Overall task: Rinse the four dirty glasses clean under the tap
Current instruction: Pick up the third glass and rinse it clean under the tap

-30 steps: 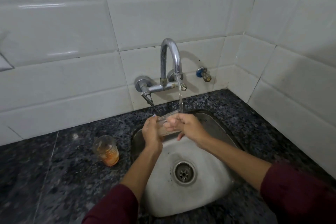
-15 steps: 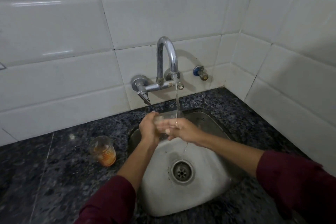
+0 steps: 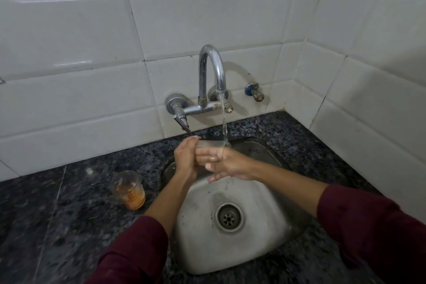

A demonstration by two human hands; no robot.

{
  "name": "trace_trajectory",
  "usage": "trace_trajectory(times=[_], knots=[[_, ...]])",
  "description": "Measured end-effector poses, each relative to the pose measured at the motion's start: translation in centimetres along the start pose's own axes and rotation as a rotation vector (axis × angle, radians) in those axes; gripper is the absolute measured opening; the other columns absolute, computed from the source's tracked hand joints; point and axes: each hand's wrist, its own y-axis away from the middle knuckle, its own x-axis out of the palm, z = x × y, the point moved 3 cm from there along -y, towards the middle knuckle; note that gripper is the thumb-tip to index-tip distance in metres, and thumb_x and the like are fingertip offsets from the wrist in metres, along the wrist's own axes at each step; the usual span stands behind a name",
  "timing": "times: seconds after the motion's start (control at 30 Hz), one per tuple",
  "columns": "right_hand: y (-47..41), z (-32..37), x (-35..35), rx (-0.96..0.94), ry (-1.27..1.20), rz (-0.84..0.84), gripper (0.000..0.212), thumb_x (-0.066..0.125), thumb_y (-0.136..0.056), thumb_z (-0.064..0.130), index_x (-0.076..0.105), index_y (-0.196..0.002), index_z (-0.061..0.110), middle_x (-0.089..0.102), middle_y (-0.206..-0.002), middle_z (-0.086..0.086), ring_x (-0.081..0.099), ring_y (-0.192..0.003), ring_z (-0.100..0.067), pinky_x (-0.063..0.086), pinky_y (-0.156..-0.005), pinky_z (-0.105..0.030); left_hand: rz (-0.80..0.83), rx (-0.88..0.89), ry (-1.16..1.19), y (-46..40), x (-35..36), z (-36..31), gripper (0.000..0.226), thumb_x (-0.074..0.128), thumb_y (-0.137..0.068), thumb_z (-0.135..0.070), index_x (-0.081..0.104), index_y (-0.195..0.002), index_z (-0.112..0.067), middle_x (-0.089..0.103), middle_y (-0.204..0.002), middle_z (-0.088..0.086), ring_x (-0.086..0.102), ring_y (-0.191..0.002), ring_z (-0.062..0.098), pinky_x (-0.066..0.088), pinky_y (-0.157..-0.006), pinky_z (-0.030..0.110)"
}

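Glass: frame centre, over the sink, under the tap stream.
Left hand: curled round the glass.
Right hand: fingers straight against the glass.
Second glass: orange residue, centre-left on the counter.

Both hands crowd the back of the round steel sink under the curved chrome tap. Bowl open around the drain. Left, on the dark speckled granite surface, an orange-stained clear glass stands beside the rim. Tiled walls close the right corner.
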Motion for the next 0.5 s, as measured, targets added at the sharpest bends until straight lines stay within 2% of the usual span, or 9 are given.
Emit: trace_trajectory(times=[0.07,0.13,0.2,0.23,0.27,0.33,0.43,0.47,0.5], knots=[[-0.8,-1.3,-0.8,-0.078,0.696,0.054,0.049,0.058,-0.09,0.018,0.045,-0.137,0.015,0.051,-0.138,-0.012,0.051,-0.123,-0.025,0.042,-0.104,-0.04,-0.029,-0.025,-0.016,-0.3,-0.1,0.1,0.012,0.061,-0.084,-0.006,0.067,-0.074,-0.011,0.065,-0.062,0.003,0.06,-0.06,0.018,0.052,-0.053,0.025],[-1.5,-2.7,-2.1,0.003,1.249,0.052,0.04,0.05,-0.09,0.016,0.053,-0.129,0.017,0.058,-0.129,-0.01,0.054,-0.117,-0.027,0.044,-0.097,-0.035,-0.058,-0.094,-0.045,-0.1,-0.3,0.6,0.01,0.062,-0.084,-0.01,0.066,-0.074,-0.01,0.064,-0.065,0.007,0.06,-0.058,0.02,0.05,-0.049,0.026],[-2.0,-3.4,-3.0,0.03,1.498,0.023,0.038,0.045,-0.083,0.011,0.06,-0.118,0.018,0.061,-0.124,-0.006,0.055,-0.117,-0.026,0.044,-0.098,-0.036,-0.074,-0.195,-0.05,0.1,-0.5,1.1,0.009,0.061,-0.085,-0.015,0.066,-0.079,-0.01,0.065,-0.068,0.009,0.061,-0.055,0.023,0.05,-0.044,0.027],[-2.0,-3.5,-2.9,0.044,1.503,0.02,0.039,0.045,-0.082,0.011,0.06,-0.118,0.019,0.061,-0.124,-0.004,0.055,-0.117,-0.026,0.044,-0.098,-0.035,-0.063,-0.235,-0.063,0.2,-0.5,1.1,0.011,0.06,-0.086,-0.018,0.065,-0.083,-0.009,0.065,-0.069,0.009,0.062,-0.056,0.023,0.05,-0.043,0.027],[-2.1,-3.3,-2.6,0.072,1.484,0.015,0.039,0.046,-0.084,0.013,0.058,-0.12,0.02,0.06,-0.125,-0.004,0.055,-0.117,-0.026,0.045,-0.096,-0.035,-0.036,-0.265,-0.077,0.2,-0.4,1.1,0.013,0.059,-0.088,-0.021,0.065,-0.086,-0.009,0.066,-0.069,0.009,0.063,-0.055,0.024,0.05,-0.043,0.027],[-2.0,-2.3,-1.7,0.094,1.15,0.06,0.044,0.049,-0.089,0.014,0.048,-0.133,0.019,0.053,-0.136,-0.005,0.051,-0.122,-0.025,0.045,-0.096,-0.035,0.056,-0.287,-0.072,0.3,-0.3,0.8,0.016,0.055,-0.092,-0.023,0.064,-0.088,-0.01,0.068,-0.07,0.007,0.065,-0.053,0.02,0.051,-0.044,0.026],[-0.9,-0.1,-0.9,0.214,0.059,0.097,0.053,0.046,-0.091,-0.004,0.039,-0.14,0.015,0.044,-0.145,-0.005,0.041,-0.133,-0.018,0.043,-0.091,-0.03,0.154,-0.147,-0.011,0.2,-0.2,0.3,0.01,0.057,-0.091,-0.019,0.063,-0.084,-0.014,0.064,-0.073,0.005,0.061,-0.057,0.017,0.048,-0.05,0.023],[-0.7,0.2,-0.9,0.225,-0.098,0.069,0.055,0.046,-0.09,-0.006,0.039,-0.14,0.017,0.046,-0.143,-0.003,0.041,-0.133,-0.017,0.043,-0.087,-0.027,0.141,-0.096,0.0,0.2,-0.2,0.1,0.008,0.059,-0.089,-0.016,0.063,-0.083,-0.014,0.063,-0.07,0.004,0.06,-0.058,0.016,0.047,-0.051,0.023],[-0.7,0.2,-0.8,0.226,-0.144,0.063,0.058,0.046,-0.089,-0.008,0.039,-0.14,0.018,0.048,-0.139,-0.002,0.043,-0.131,-0.016,0.043,-0.082,-0.026,0.115,-0.066,0.0,0.2,-0.2,-0.1,0.007,0.06,-0.088,-0.014,0.064,-0.081,-0.013,0.063,-0.068,0.003,0.059,-0.059,0.016,0.047,-0.053,0.024]])
